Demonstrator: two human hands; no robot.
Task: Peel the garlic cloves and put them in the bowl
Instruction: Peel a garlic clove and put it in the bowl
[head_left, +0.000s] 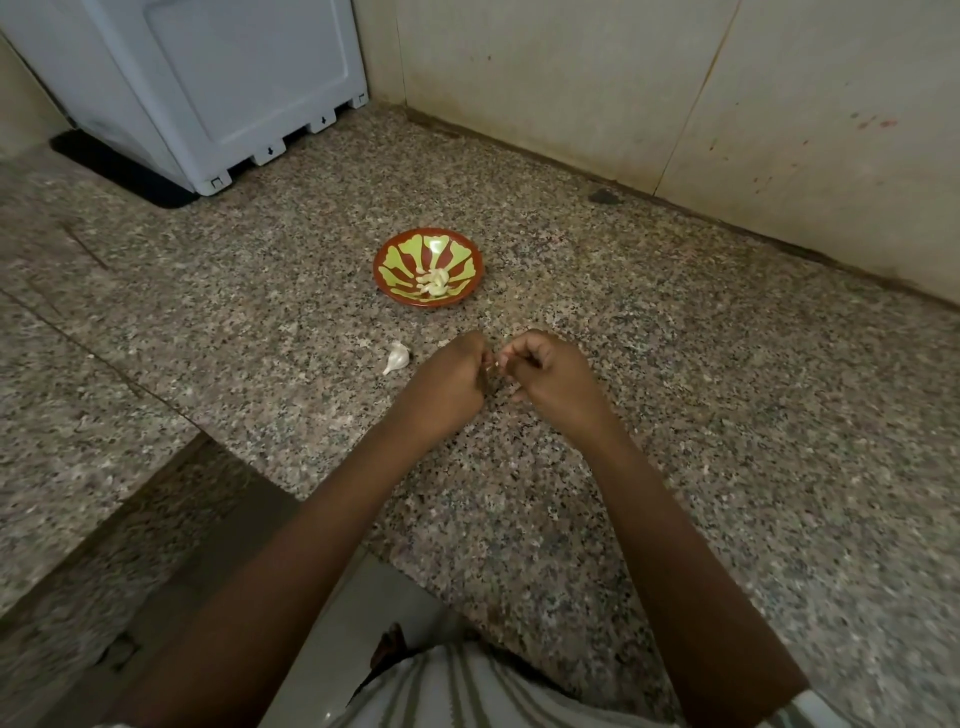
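A red bowl with a green pattern (400, 260) stands on the speckled granite counter and holds several peeled garlic cloves (434, 283). An unpeeled garlic piece (397, 356) lies on the counter left of my hands. My left hand (447, 384) and my right hand (545, 374) meet just in front of the bowl, fingers curled toward each other. Between their fingertips a small pale garlic clove (497, 365) barely shows; most of it is hidden by the fingers.
A white appliance (218, 93) stands at the back left on a black mat. Tiled walls (675, 104) close the counter's back and right. The counter's front edge (291, 499) drops off at lower left. A small dark spot (602, 196) lies by the wall.
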